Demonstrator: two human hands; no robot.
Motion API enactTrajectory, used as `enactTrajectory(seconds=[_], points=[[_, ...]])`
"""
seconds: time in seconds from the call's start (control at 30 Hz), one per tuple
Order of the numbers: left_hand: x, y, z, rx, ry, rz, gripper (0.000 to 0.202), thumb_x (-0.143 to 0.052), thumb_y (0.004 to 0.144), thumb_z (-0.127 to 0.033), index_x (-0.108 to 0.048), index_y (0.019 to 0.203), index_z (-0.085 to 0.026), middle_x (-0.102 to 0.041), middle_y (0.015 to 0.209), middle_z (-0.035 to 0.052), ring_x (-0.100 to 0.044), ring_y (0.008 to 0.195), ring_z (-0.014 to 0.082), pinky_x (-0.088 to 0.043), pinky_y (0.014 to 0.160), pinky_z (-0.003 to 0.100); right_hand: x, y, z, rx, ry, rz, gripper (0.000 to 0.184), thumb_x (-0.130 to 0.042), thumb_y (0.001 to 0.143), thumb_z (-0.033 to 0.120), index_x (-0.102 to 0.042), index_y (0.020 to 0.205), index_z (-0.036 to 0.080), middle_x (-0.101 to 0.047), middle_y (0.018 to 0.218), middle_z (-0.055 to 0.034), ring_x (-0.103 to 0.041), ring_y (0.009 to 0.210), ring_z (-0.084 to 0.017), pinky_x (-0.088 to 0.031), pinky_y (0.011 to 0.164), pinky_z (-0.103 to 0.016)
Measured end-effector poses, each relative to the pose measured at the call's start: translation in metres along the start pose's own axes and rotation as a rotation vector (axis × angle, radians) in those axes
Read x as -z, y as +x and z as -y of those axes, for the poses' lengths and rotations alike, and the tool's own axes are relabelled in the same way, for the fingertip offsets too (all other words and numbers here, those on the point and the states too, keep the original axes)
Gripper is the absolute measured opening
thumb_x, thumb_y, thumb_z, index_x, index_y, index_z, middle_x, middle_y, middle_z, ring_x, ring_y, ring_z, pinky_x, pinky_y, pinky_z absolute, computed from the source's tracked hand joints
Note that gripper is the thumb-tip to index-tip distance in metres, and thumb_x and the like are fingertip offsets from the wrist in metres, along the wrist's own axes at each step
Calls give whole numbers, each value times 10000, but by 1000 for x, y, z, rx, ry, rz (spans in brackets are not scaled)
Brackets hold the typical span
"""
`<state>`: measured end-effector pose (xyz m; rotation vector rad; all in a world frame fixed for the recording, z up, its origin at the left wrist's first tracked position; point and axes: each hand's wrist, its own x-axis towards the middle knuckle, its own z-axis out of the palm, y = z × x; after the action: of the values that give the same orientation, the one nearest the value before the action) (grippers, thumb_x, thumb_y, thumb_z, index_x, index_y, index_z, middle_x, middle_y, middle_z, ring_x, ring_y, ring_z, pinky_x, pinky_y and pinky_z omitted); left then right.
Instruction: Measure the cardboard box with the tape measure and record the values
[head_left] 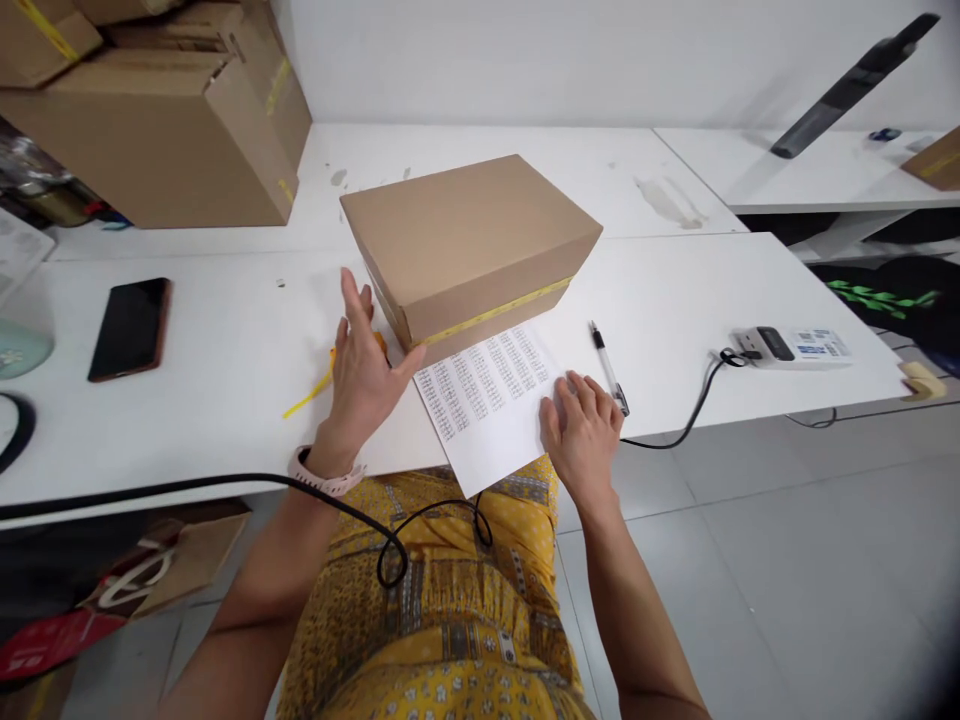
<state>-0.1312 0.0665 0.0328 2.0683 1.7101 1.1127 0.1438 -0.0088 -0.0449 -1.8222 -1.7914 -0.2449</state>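
A closed brown cardboard box [469, 235] with a yellow tape line along its side stands on the white table [225, 350]. My left hand [362, 372] is open, fingers stretched up against the box's near left corner. Under the box's front edge lies a white sheet printed with small rows of text [487, 395], which hangs over the table's front edge. My right hand [581, 425] rests flat on the sheet's right side, fingers apart. A black pen [609, 368] lies just right of that hand. A yellow strip [311, 395] lies by my left hand.
A black phone [129, 327] lies at the left. Large cardboard boxes [157, 120] are stacked at the back left. A small label printer [791, 345] sits at the right edge, its black cable [690, 415] running along the table front. Another black cable [187, 487] crosses my lap.
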Motion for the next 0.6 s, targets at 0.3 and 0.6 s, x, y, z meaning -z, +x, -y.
enactTrajectory(seconds=[0.3, 0.6], points=[[-21, -115, -52, -392, 20, 91, 577, -684, 916, -291, -467, 1436, -172, -634, 1362, 164, -573, 1317, 319, -496, 1106, 509, 6, 38, -36, -57, -32, -91, 304, -503, 961, 431, -671, 1071, 203, -697, 1134, -150, -584, 1062, -326, -444, 878, -500], [-30, -115, -12, -523, 152, 289, 306, -513, 1013, -175, -628, 1293, -133, -649, 1387, 142, -553, 1363, 293, -451, 1146, 537, -11, 83, -81, -178, -41, 170, 416, -420, 954, 338, -615, 1267, 147, -682, 1012, -176, -625, 808, -277, -467, 733, -428]])
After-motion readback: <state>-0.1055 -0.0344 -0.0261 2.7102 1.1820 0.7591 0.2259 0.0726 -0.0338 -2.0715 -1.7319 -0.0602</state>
